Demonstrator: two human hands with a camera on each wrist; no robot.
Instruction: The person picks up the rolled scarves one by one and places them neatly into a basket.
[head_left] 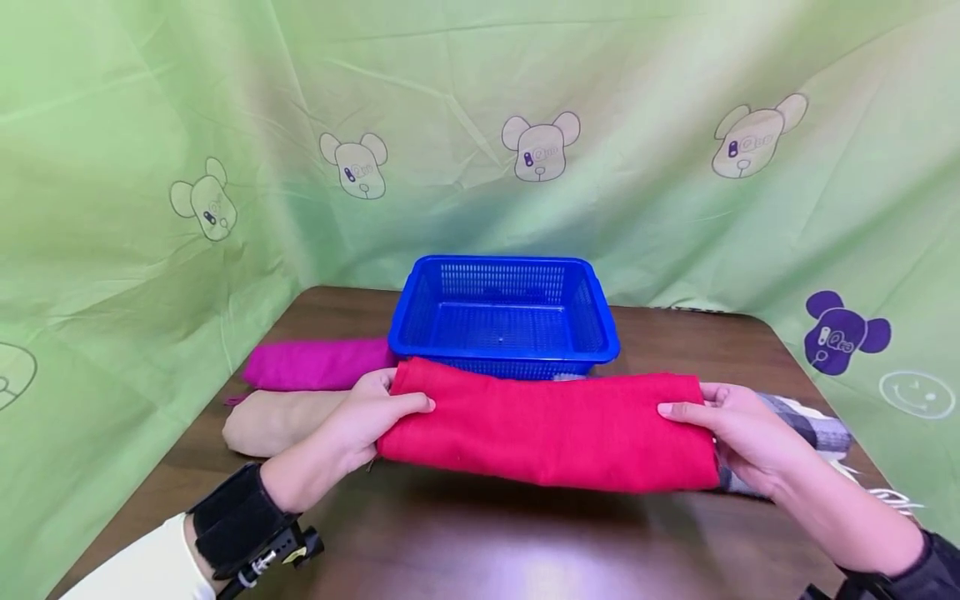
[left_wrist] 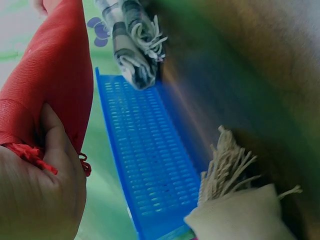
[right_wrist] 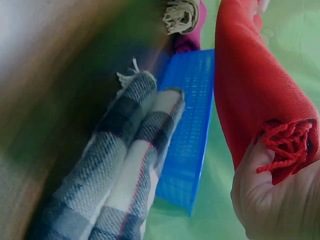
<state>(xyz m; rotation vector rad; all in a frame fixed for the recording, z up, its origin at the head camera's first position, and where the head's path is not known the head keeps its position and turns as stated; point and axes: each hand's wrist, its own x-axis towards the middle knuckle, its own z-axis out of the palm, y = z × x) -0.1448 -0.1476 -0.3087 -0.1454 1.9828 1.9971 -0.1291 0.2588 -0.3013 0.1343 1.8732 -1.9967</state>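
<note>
A folded red scarf (head_left: 547, 429) with fringed ends hangs level above the table, stretched between both hands. My left hand (head_left: 382, 414) grips its left end, thumb on top and fingers underneath. At the opposite end my right hand (head_left: 742, 433) holds it the same way; red fringe (right_wrist: 287, 137) pokes out beside that thumb in the right wrist view. Behind the scarf stands a blue plastic basket (head_left: 498, 346) with perforated walls, and no item shows inside it. Part of the basket's front is hidden by the scarf in the head view.
Left of the basket lie a rolled magenta scarf (head_left: 318, 364) and a rolled beige scarf (head_left: 281, 421), its fringe visible in the left wrist view. Grey-and-white plaid rolls (right_wrist: 125, 165) lie on the right. A green printed curtain (head_left: 450, 208) surrounds the brown table (head_left: 450, 542).
</note>
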